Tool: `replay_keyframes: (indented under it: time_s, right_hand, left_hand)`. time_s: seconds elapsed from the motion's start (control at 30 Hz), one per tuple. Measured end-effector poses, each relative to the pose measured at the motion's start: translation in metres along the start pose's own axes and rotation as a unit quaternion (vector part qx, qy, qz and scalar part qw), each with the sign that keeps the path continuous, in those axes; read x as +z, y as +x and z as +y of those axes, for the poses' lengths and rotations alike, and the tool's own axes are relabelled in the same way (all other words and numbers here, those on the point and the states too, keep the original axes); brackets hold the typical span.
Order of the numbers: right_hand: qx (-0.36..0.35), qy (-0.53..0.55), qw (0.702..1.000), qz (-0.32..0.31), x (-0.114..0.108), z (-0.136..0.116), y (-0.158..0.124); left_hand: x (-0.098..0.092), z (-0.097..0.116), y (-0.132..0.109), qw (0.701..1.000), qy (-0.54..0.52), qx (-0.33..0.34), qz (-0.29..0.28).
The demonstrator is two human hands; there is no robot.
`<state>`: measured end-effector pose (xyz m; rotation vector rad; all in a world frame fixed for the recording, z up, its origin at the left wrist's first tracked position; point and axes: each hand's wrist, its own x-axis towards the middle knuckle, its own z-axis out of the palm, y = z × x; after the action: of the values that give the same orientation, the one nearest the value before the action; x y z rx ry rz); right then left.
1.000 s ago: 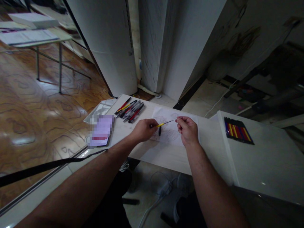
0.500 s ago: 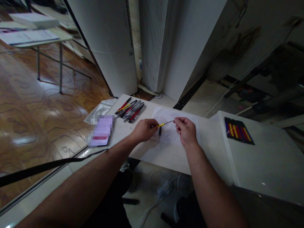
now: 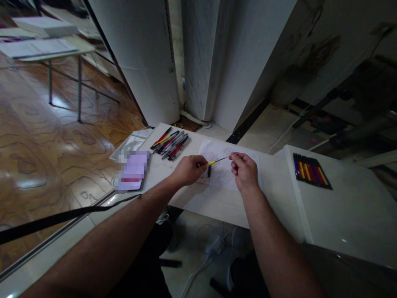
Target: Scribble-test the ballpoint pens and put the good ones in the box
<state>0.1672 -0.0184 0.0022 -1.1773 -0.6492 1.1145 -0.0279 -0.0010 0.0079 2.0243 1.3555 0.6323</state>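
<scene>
My left hand [image 3: 187, 169] is closed around a yellow pen barrel [image 3: 210, 163] held over a sheet of paper [image 3: 223, 171] on the white table [image 3: 217, 207]. A thin dark refill [image 3: 221, 159] sticks out of the barrel toward my right hand [image 3: 244, 170], whose fingertips are pinched together at its far end. A small dark pen part [image 3: 209, 171] lies on the paper just below the barrel. A pile of several black and red pens [image 3: 170, 145] lies at the table's far left.
A phone with a blurred screen [image 3: 132, 170] lies at the table's left edge beside a clear tray [image 3: 128, 142]. A flat pack of coloured pens [image 3: 311, 170] rests on the adjoining white surface at right. Cables trail on the floor below. A folding table stands far left.
My right hand shifted slightly left toward the barrel, then back right; the refill stays between both hands. The left hand has barely moved.
</scene>
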Motion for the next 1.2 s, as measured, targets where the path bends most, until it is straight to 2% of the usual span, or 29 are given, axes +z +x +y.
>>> replay_keyframes:
  time_s: [1.2]
  right_hand:
    - [0.015, -0.008, 1.0, -0.022, 0.0044, 0.0022, -0.0041]
  left_hand:
    - [-0.0005, 0.0012, -0.0006, 1.0, -0.004, 0.003, -0.004]
